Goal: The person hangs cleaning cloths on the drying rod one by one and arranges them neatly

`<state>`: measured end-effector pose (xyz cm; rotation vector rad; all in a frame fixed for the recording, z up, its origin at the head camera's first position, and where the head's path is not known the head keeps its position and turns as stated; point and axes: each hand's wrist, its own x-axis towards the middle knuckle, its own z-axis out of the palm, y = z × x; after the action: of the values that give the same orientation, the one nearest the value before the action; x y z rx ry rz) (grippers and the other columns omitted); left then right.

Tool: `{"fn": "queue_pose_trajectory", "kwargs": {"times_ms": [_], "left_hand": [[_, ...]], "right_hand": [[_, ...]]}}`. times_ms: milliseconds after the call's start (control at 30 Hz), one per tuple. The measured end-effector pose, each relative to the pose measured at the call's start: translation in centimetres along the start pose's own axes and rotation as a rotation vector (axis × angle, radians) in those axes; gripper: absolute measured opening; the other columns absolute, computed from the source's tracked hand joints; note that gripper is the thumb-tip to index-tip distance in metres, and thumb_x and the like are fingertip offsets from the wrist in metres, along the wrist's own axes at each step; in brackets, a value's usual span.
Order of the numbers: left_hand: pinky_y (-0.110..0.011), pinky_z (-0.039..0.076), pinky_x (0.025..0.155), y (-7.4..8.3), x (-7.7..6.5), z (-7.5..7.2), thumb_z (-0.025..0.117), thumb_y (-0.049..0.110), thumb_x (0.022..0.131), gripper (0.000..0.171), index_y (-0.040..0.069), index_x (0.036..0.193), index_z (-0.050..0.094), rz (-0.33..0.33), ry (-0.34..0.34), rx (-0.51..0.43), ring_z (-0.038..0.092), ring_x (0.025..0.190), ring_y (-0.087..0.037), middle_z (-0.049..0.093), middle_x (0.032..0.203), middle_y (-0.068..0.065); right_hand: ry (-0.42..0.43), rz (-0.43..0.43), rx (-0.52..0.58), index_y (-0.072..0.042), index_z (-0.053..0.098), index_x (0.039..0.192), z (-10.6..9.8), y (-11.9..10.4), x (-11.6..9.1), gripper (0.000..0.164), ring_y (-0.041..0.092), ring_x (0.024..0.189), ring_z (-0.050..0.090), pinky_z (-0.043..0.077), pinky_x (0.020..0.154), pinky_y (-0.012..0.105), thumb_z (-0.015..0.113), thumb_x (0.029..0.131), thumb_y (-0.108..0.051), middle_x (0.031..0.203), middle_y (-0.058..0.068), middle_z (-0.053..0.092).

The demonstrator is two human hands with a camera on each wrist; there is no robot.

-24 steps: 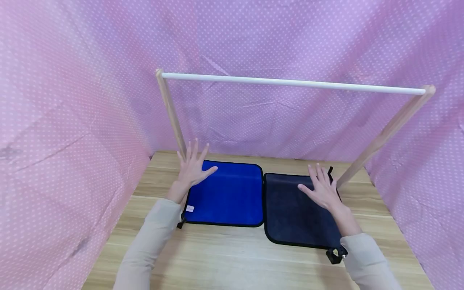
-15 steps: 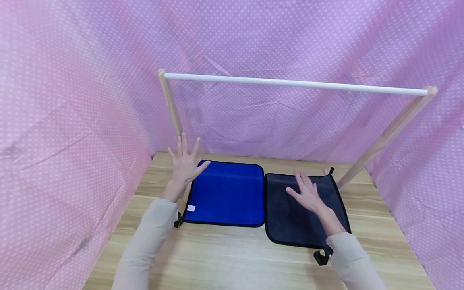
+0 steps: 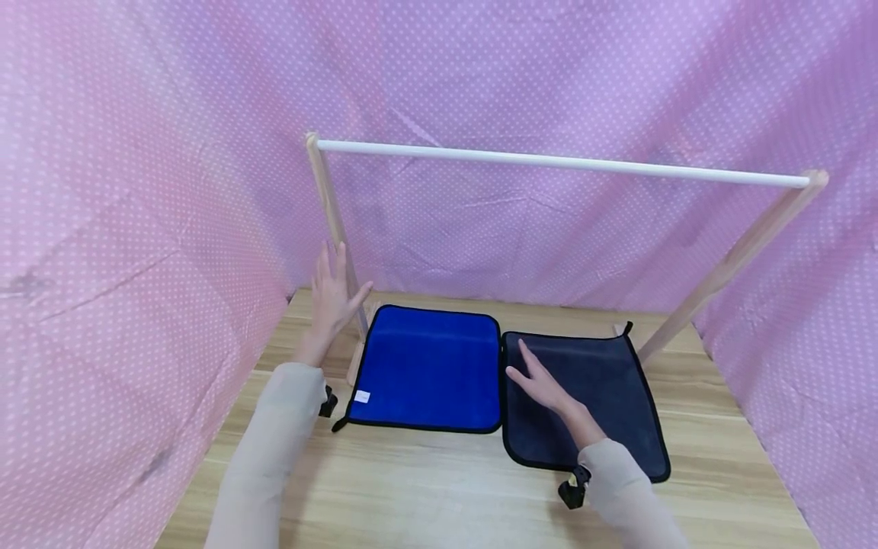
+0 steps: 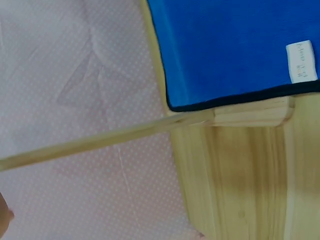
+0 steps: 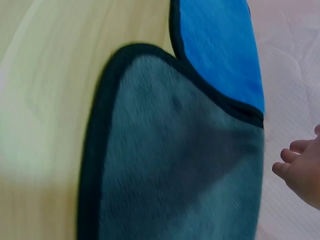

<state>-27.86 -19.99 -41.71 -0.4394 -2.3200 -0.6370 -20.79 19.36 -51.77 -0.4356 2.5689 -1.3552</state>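
A blue cloth [image 3: 432, 366] with black edging and a small white tag lies flat on the table. Beside it on the right, a dark grey cloth [image 3: 604, 396] with the same edging lies flat, its left edge meeting the blue one. My left hand [image 3: 331, 301] hovers with fingers extended near the left post of a wooden rack, just left of the blue cloth. Over the left part of the grey cloth is my right hand [image 3: 545, 385], fingers straight and holding nothing. In the right wrist view, the hand's shadow falls across the grey cloth [image 5: 150, 165].
The rack has a white crossbar [image 3: 562, 161] high at the back, a left wooden post [image 3: 329, 200] and a right wooden post [image 3: 734, 263]. Pink dotted fabric [image 3: 123, 229] encloses the table [image 3: 425, 488] at the back and sides.
My right hand has moved left from the grey cloth's right side to its left part. My left hand has shifted left, off the blue cloth's edge. Both cloths lie as before.
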Motion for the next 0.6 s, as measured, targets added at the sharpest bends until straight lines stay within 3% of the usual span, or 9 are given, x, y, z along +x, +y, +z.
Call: {"fn": "queue_pose_trajectory", "kwargs": {"times_ms": [100,133,300,433,567,600], "left_hand": [[-0.060,0.024,0.102,-0.6,0.9,-0.3,0.059,0.019,0.085,0.079,-0.004,0.141,0.008,0.072,0.036,-0.091,0.022,0.128,-0.049,0.016,0.141,-0.034],[-0.058,0.023,0.103,-0.8,1.1,-0.4,0.058,0.016,0.086,0.077,-0.005,0.140,0.007,0.069,0.028,-0.133,0.022,0.129,-0.048,0.016,0.141,-0.034],[-0.054,0.021,0.105,-1.3,2.0,-0.9,0.047,0.008,0.093,0.071,-0.007,0.142,-0.002,-0.033,-0.061,-0.297,0.023,0.128,-0.047,0.006,0.147,-0.028],[-0.054,0.023,0.104,-1.5,2.5,-0.9,0.038,0.010,0.097,0.066,-0.004,0.142,-0.007,-0.094,-0.126,-0.302,0.028,0.125,-0.048,0.003,0.149,-0.025],[-0.052,0.022,0.106,-1.6,2.8,-0.8,0.033,0.008,0.098,0.060,-0.006,0.142,-0.006,-0.095,-0.140,-0.310,0.028,0.125,-0.047,0.003,0.149,-0.026],[-0.052,0.025,0.104,-1.6,2.8,-0.8,0.032,0.007,0.098,0.059,-0.007,0.142,-0.005,-0.093,-0.134,-0.308,0.033,0.121,-0.048,0.005,0.148,-0.027]], "right_hand": [[-0.025,0.043,0.029,-0.001,0.004,0.146,0.9,0.2,0.4,0.072,0.039,0.136,0.008,0.012,0.107,0.055,0.045,0.096,-0.033,0.150,0.021,0.005],[-0.032,0.057,0.040,-0.002,0.004,0.146,1.2,0.2,0.5,0.073,0.039,0.136,0.011,0.014,0.107,0.055,0.045,0.095,-0.035,0.150,0.022,0.007],[-0.055,0.112,0.090,-0.005,0.004,0.147,2.4,0.4,1.0,0.073,0.043,0.130,0.025,0.025,0.103,0.056,0.045,0.095,-0.036,0.147,0.026,0.014],[-0.061,0.140,0.100,-0.006,0.005,0.147,3.0,0.6,1.4,0.073,0.043,0.128,0.029,0.029,0.101,0.056,0.046,0.095,-0.035,0.146,0.027,0.018],[-0.063,0.154,0.116,-0.005,0.006,0.147,3.3,0.6,1.9,0.074,0.041,0.127,0.031,0.030,0.100,0.055,0.050,0.094,-0.031,0.145,0.026,0.022],[-0.060,0.155,0.119,-0.004,0.006,0.146,3.3,0.5,1.9,0.073,0.042,0.127,0.032,0.031,0.100,0.055,0.050,0.094,-0.030,0.144,0.027,0.023]]}}
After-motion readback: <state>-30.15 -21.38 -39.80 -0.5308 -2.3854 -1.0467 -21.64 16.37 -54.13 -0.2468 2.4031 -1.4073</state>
